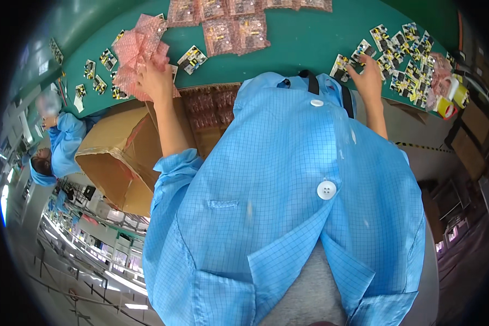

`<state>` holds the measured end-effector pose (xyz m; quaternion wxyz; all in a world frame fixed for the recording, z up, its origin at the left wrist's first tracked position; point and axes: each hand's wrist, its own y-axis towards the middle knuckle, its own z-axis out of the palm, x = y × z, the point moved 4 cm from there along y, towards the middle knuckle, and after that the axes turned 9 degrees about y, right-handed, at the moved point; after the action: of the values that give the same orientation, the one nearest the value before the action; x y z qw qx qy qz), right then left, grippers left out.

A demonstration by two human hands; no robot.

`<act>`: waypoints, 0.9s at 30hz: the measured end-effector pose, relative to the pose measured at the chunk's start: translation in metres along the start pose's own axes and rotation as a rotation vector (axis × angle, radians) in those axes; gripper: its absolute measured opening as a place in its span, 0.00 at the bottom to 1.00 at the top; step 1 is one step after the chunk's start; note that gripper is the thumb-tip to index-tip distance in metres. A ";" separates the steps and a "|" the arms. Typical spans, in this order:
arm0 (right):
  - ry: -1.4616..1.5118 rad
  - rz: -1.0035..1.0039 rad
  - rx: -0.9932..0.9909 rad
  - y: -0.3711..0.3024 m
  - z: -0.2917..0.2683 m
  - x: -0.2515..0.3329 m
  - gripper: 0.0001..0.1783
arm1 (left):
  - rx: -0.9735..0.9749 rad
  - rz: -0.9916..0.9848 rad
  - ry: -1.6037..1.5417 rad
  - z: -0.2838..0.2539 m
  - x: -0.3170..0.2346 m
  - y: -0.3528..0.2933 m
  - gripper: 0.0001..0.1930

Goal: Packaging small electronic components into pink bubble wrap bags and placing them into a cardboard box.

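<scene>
- Your left hand (156, 84) lies on a loose heap of pink bubble-wrap bags (138, 46) at the left part of the green table (304, 41); its fingers bend over the heap, but you cannot tell from here whether they grip it.
- Your right hand (368, 80) reaches over the table's right part, its thumb and fingers spread apart.
- Just beyond those fingertips lies a circuit board (363, 50) with black and yellow parts; a second board (340, 67) lies just left of your thumb. Contact is too small to make out.
- To the right of that hand spreads a dense cluster of similar boards (413, 76), with a yellow tape roll (446, 106) beside it.
- Right of your bag heap lies a single board (192, 59); more small boards (107, 60) are scattered to its left.
- Filled pink packs (236, 35) sit in rows at the table's far middle.
- Below the near edge, an open carton (207, 140) holds more pink packs.
</scene>
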<state>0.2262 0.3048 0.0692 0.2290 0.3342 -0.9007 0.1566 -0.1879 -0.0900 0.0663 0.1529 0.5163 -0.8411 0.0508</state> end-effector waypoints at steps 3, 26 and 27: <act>-0.136 0.386 0.159 -0.017 0.013 0.006 0.41 | 0.089 -0.101 -0.066 -0.010 0.010 -0.002 0.17; 0.366 0.538 0.046 -0.031 0.066 -0.031 0.50 | 0.020 1.026 -0.682 -0.067 -0.307 -0.102 0.24; 0.479 0.545 0.061 -0.030 0.072 -0.037 0.45 | 0.013 1.022 -0.656 -0.066 -0.308 -0.103 0.24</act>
<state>0.2488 0.2713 -0.0071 0.3734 0.0421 -0.8724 0.3125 0.0459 0.1417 0.0264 -0.1612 0.0368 -0.9855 -0.0389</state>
